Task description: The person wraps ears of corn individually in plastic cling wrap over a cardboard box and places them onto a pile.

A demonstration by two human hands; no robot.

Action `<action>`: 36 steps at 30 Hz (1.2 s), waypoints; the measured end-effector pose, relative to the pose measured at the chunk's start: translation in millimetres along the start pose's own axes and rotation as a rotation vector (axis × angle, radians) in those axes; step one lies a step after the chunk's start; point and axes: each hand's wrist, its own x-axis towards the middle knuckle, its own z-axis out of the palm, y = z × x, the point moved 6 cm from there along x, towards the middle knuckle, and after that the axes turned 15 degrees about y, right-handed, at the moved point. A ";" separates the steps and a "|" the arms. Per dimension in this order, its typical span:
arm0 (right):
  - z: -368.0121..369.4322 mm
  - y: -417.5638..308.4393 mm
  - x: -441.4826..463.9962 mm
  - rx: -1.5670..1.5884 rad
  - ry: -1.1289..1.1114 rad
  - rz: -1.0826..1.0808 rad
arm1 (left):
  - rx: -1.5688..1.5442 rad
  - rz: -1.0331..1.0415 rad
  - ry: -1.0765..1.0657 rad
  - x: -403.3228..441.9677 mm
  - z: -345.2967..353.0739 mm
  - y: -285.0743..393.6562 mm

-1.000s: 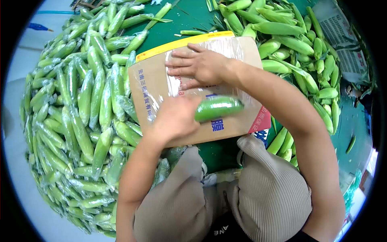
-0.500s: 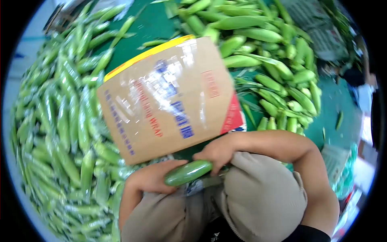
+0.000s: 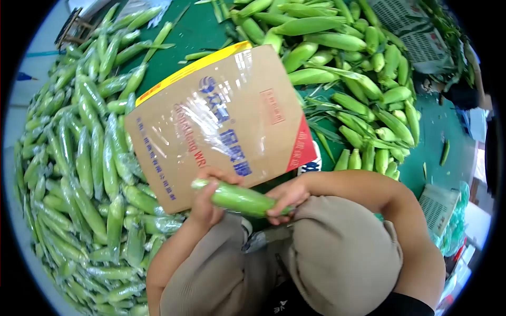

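Observation:
An ear of corn (image 3: 240, 199) in its green husk, shiny with clear film, lies slantwise across my lap in front of the cardboard box. My left hand (image 3: 207, 204) is closed around its left end, the thumb along the top. At the lower right end, my right hand (image 3: 288, 198) grips the same ear with bent fingers. Just beyond both hands is the tan cardboard box (image 3: 211, 137), wrapped in shiny film, with blue and red print and a yellow far edge. Part of a clear roll or film (image 3: 263, 239) shows between my knees.
A big heap of film-wrapped corn (image 3: 84, 158) fills the left side. Unwrapped ears (image 3: 337, 42) are piled at the back right on the green surface (image 3: 437, 131). Plastic crates (image 3: 416, 37) stand at the far right, and green netting (image 3: 458, 221) hangs lower right.
The ear has turned: its left end is now raised towards the box and its right end lower. My left hand has moved up with it, and my right hand has shifted slightly right.

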 end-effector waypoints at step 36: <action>-210.4 12.3 -320.6 -1.692 1.921 0.083 | 1.933 0.704 0.315 -137.4 23.9 198.8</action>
